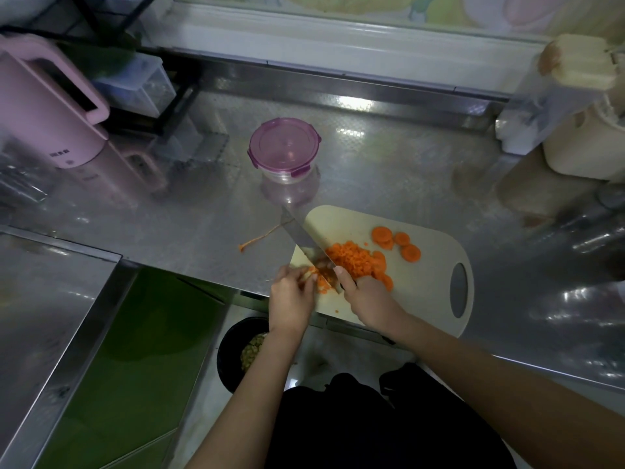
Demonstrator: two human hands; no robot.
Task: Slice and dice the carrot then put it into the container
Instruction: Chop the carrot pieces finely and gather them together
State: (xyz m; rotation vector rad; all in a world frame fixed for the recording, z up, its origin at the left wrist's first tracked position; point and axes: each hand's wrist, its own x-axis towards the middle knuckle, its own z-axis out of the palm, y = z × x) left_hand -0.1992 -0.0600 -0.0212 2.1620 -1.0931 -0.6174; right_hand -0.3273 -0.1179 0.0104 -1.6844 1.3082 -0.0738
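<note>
container (284, 150), lid on, stands on the counter (203, 214) beyond the board (429, 292), where diced carrot (355, 262) lies heaped by round slices (395, 242). right hand (363, 296) grips the knife (304, 242), blade pointing far-left; left hand (292, 292) pinches carrot at the blade.

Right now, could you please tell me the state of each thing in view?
Container: lid on.
Carrot slices: uncut, on the cutting board.
Diced carrot: heaped on the board.
Knife: gripped by the right hand, blade down on the board.
Left hand: fingers curled on a carrot piece.
</note>
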